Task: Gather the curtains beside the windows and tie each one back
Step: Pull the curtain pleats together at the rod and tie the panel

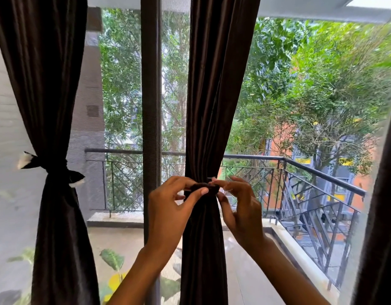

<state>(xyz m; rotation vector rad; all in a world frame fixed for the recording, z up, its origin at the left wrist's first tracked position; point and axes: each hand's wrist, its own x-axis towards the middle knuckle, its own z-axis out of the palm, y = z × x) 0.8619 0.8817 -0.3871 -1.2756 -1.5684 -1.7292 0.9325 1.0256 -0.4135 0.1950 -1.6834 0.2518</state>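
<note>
Residential room on an upper floor, opening onto a balcony. Evidence: tall window panes divided by a dark vertical frame (pixel 151 106), dressed with dark brown full-length curtains, the left curtain (pixel 49 84) cinched by a black-and-white tieback (pixel 51 167). Outside: tiled balcony floor (pixel 124 241), metal railing (pixel 300 172) with lattice infill, potted-plant leaves (pixel 112 258). Beyond: trees (pixel 311 84) and a neighbouring orange building (pixel 280 137).

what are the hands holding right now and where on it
Both hands pinch the dark tie-back wrapped round the middle curtain: left hand its left end, right hand its right end.
</note>
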